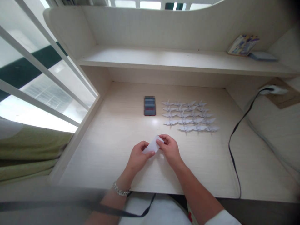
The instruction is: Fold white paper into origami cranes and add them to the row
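Note:
A small white piece of paper is held between my two hands, low over the front middle of the desk. My left hand grips its lower left end, thumb on top and fingers behind. At the upper right end, my right hand pinches the paper between thumb and fingers. Beyond my right hand, several white folded paper cranes stand in rows on the desk. A dark rectangular object, blurred in the picture, lies to the left of the cranes.
The pale wooden desk has a shelf above its back, with a colourful box at the right. A black cable runs from the wall socket down over the desk's right side. White bars and a green cloth border the left.

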`<state>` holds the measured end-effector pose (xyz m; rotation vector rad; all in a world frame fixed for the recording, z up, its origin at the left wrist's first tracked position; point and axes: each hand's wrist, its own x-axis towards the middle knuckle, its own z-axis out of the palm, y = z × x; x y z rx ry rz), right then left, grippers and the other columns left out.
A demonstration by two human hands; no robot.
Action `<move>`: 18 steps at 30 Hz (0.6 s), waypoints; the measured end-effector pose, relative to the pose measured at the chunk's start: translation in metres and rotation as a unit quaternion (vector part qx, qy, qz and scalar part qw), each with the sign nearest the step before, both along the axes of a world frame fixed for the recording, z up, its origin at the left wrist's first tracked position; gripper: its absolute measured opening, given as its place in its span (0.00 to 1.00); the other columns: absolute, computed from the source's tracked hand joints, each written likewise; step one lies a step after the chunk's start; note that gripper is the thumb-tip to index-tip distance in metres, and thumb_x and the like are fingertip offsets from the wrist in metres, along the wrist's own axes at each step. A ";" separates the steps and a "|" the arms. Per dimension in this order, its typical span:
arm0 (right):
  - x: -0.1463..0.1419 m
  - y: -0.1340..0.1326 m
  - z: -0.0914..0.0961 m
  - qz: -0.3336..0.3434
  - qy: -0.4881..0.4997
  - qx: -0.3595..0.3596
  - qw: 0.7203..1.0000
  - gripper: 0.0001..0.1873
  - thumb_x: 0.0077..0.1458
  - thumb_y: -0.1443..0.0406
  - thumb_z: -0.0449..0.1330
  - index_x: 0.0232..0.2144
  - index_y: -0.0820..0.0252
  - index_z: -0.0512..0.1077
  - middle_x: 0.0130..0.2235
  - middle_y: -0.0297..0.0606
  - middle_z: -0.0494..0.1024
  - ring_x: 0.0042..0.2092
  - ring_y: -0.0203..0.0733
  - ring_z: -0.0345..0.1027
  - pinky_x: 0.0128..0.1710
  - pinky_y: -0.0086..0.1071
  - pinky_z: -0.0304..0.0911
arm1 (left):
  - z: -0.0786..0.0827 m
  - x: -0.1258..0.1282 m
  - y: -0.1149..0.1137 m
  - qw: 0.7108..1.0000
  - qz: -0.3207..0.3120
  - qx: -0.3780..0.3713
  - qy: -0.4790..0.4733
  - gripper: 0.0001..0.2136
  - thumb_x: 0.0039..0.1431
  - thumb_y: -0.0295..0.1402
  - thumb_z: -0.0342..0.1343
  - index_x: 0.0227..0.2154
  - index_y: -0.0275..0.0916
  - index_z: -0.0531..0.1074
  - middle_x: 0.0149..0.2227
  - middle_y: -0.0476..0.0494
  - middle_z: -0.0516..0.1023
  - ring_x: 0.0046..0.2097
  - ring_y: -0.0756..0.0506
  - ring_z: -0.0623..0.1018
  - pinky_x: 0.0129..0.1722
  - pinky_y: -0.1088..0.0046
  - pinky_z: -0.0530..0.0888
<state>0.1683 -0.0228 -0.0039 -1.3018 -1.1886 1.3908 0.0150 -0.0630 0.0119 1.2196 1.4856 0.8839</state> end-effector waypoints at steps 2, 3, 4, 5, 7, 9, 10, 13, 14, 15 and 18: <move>-0.003 0.006 0.005 0.007 0.008 -0.001 1.000 0.15 0.45 0.59 0.63 0.35 0.62 0.71 0.31 0.39 0.76 0.31 0.39 0.68 0.30 0.33 0.65 | 0.002 0.000 0.002 0.999 -0.018 -0.004 -0.042 0.12 0.44 0.37 0.62 0.31 0.36 0.72 0.29 0.47 0.76 0.31 0.47 0.73 0.31 0.74 0.68; -0.004 0.009 0.008 0.014 0.007 0.006 1.000 0.14 0.44 0.60 0.64 0.33 0.62 0.72 0.31 0.38 0.76 0.31 0.39 0.68 0.31 0.32 0.64 | 0.004 0.000 0.005 0.998 -0.017 -0.005 -0.064 0.12 0.46 0.37 0.61 0.32 0.35 0.72 0.30 0.46 0.76 0.32 0.47 0.74 0.31 0.74 0.68; -0.005 0.012 0.011 0.023 0.009 0.014 1.000 0.14 0.42 0.61 0.65 0.33 0.62 0.72 0.31 0.38 0.76 0.31 0.39 0.68 0.31 0.32 0.64 | 0.006 0.000 0.009 0.996 -0.011 -0.006 -0.083 0.13 0.48 0.39 0.59 0.33 0.35 0.72 0.30 0.45 0.76 0.32 0.47 0.74 0.31 0.74 0.68; -0.005 0.015 0.014 0.032 0.016 0.021 0.999 0.14 0.42 0.61 0.65 0.33 0.62 0.73 0.32 0.39 0.76 0.32 0.40 0.68 0.32 0.32 0.63 | 0.008 -0.001 0.015 0.995 -0.002 -0.009 -0.099 0.13 0.50 0.40 0.58 0.32 0.34 0.72 0.30 0.45 0.76 0.31 0.48 0.74 0.29 0.74 0.68; -0.007 0.022 0.019 0.030 0.040 0.028 0.998 0.13 0.43 0.61 0.65 0.33 0.61 0.73 0.32 0.39 0.76 0.33 0.40 0.68 0.31 0.32 0.63 | 0.012 -0.002 0.026 0.993 0.005 -0.015 -0.117 0.13 0.50 0.41 0.57 0.29 0.34 0.72 0.26 0.45 0.75 0.27 0.49 0.72 0.26 0.76 0.66; -0.007 0.028 0.023 0.012 0.045 0.040 0.998 0.13 0.45 0.60 0.63 0.34 0.60 0.74 0.32 0.39 0.76 0.33 0.40 0.68 0.31 0.31 0.62 | 0.014 -0.003 0.038 0.990 -0.020 -0.013 -0.136 0.12 0.49 0.40 0.59 0.29 0.34 0.72 0.26 0.46 0.75 0.27 0.50 0.72 0.26 0.77 0.66; -0.007 0.031 0.024 0.011 0.041 0.044 0.998 0.12 0.45 0.60 0.64 0.33 0.60 0.74 0.32 0.39 0.77 0.33 0.39 0.68 0.31 0.31 0.62 | 0.015 -0.004 0.043 0.989 -0.030 -0.012 -0.146 0.12 0.49 0.40 0.59 0.29 0.34 0.72 0.26 0.46 0.75 0.27 0.50 0.72 0.26 0.76 0.66; -0.006 0.037 0.024 0.013 0.028 0.048 0.998 0.11 0.43 0.61 0.65 0.31 0.61 0.75 0.31 0.39 0.77 0.32 0.39 0.67 0.31 0.31 0.62 | 0.013 -0.004 0.056 0.988 -0.024 -0.001 -0.154 0.11 0.49 0.39 0.60 0.29 0.34 0.73 0.26 0.47 0.74 0.27 0.51 0.70 0.26 0.77 0.66; -0.005 0.038 0.023 0.010 0.032 0.047 0.998 0.11 0.43 0.61 0.64 0.30 0.61 0.75 0.31 0.39 0.77 0.32 0.39 0.67 0.31 0.31 0.62 | 0.011 -0.004 0.059 0.988 -0.024 0.000 -0.150 0.11 0.49 0.39 0.59 0.28 0.34 0.73 0.25 0.48 0.73 0.26 0.52 0.70 0.26 0.78 0.66; -0.004 0.039 0.022 0.009 0.039 0.045 0.998 0.11 0.44 0.61 0.64 0.31 0.61 0.75 0.32 0.38 0.77 0.32 0.39 0.68 0.31 0.31 0.62 | 0.009 -0.004 0.061 0.989 -0.027 0.002 -0.145 0.11 0.50 0.39 0.59 0.28 0.34 0.73 0.25 0.48 0.72 0.26 0.52 0.69 0.26 0.78 0.66; -0.003 0.040 0.018 0.005 0.055 0.015 0.998 0.11 0.45 0.60 0.64 0.32 0.60 0.76 0.31 0.38 0.77 0.31 0.38 0.67 0.30 0.31 0.62 | 0.002 -0.002 0.065 0.990 -0.035 0.006 -0.137 0.11 0.51 0.39 0.58 0.27 0.34 0.73 0.24 0.49 0.71 0.26 0.52 0.68 0.25 0.78 0.65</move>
